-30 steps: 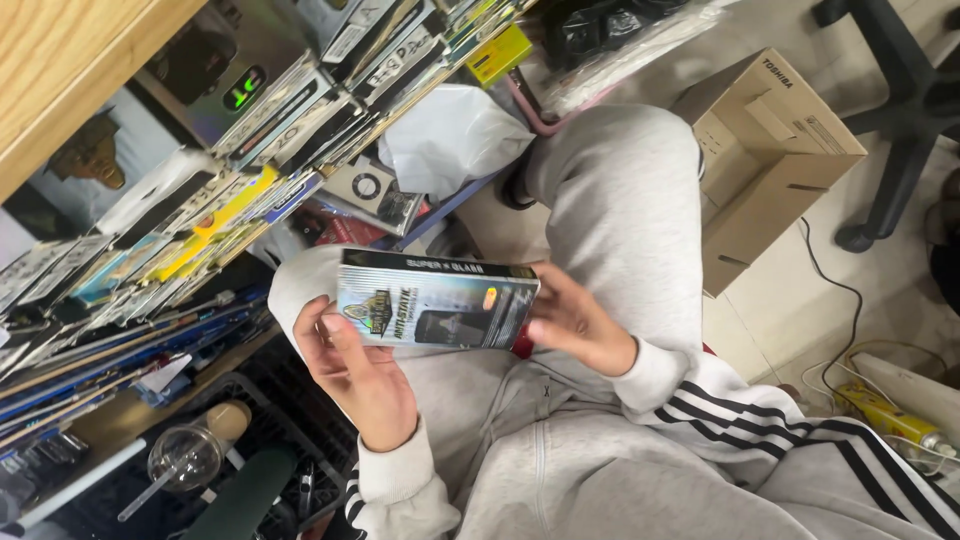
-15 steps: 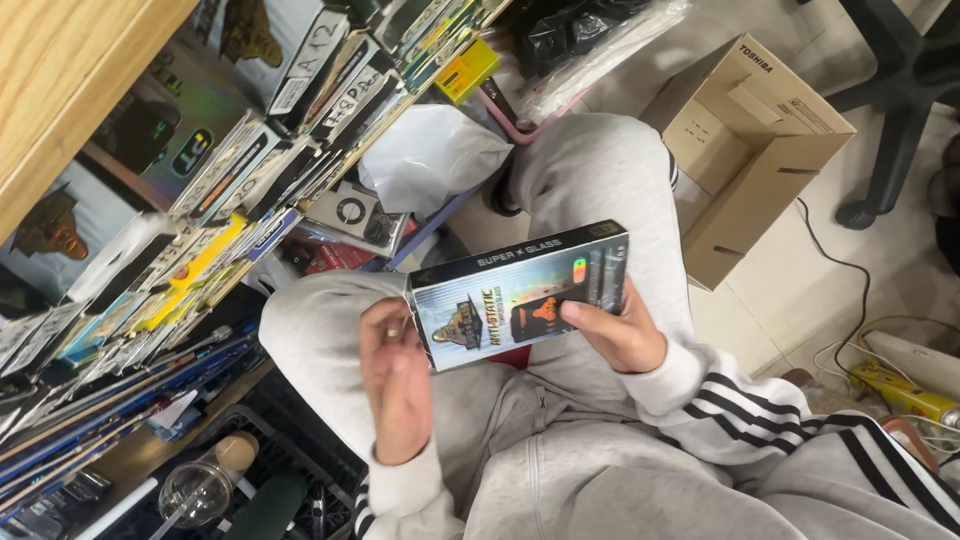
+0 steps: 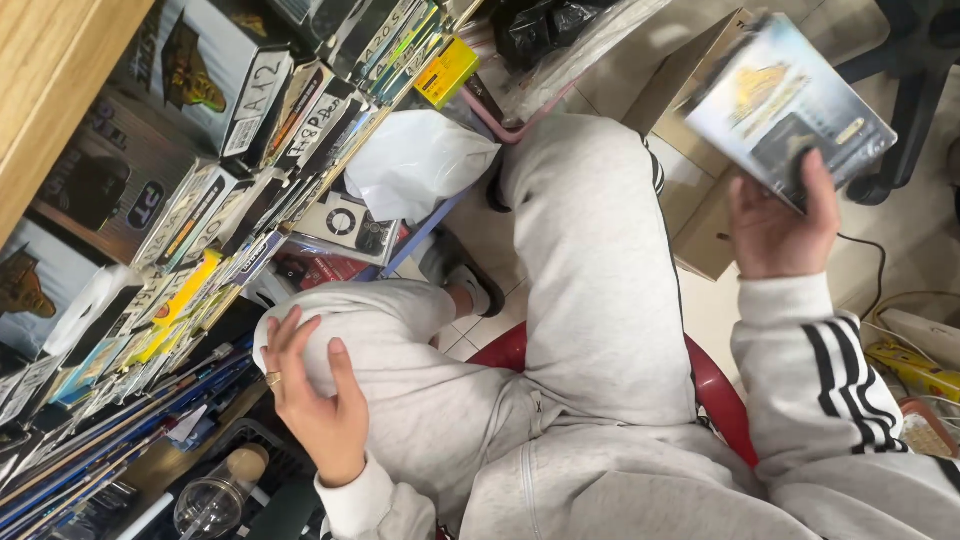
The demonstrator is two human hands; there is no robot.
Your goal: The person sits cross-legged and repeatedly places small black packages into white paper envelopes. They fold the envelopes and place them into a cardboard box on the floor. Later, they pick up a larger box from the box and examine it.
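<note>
— Sitting on a red stool [image 3: 715, 385], what do the hands hold?

— One box [image 3: 790, 105], gripped in the right hand [image 3: 778, 232] above a cardboard carton [image 3: 690, 225]. Left hand [image 3: 305, 400] rests open, fingers apart, on the knee [image 3: 340, 335].

— Around them?

— Shelves [image 3: 200, 210] crowded with packets at left; one jar [image 3: 215, 495] below; one chair base [image 3: 905, 110] behind.
</note>
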